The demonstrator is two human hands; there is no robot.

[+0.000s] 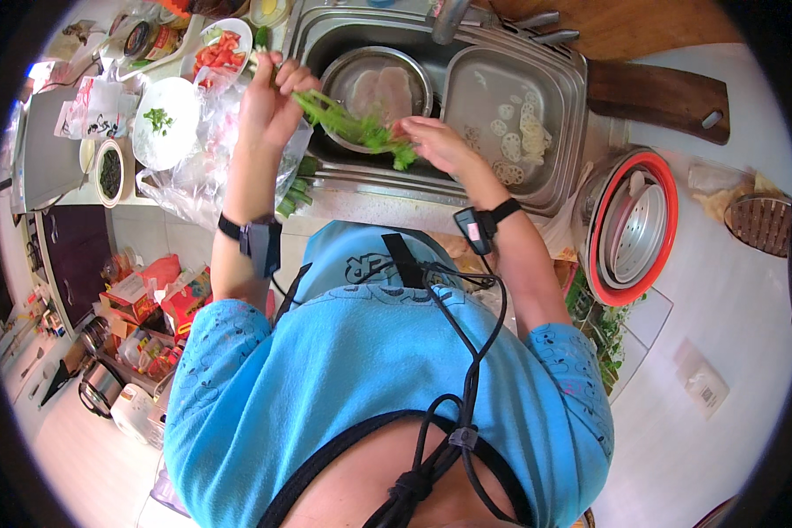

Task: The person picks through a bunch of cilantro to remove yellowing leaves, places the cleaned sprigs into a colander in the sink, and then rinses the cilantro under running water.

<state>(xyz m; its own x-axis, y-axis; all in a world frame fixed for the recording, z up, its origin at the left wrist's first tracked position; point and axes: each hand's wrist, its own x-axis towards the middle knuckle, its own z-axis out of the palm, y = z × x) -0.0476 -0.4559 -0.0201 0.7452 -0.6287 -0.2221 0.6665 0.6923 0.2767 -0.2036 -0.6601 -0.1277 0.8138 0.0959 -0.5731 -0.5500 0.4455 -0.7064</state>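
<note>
My left hand (pixel 270 99) grips the stem end of a bunch of leafy green herbs (pixel 343 120), held slantwise over the sink (pixel 369 179). At the leafy end, the fingertips of my right hand (pixel 443 144) meet the leaves; blur hides whether they pinch them. Beneath the bunch, a round metal bowl (pixel 333 69) in the left basin holds pale raw meat (pixel 386 89). Sliced lotus root (pixel 534 135) lies in a rectangular metal tray (pixel 459 82) on the sink's right side. A clear plastic bag (pixel 221 142) lies beside my left forearm.
Left of the sink are a plate of cut tomato (pixel 221 56), a white plate (pixel 165 148) with chopped greens and a dish of dark food (pixel 110 173). The faucet (pixel 449 23) rises behind. A wooden cutting board (pixel 660 99) and nested red-rimmed basins (pixel 666 231) stand right.
</note>
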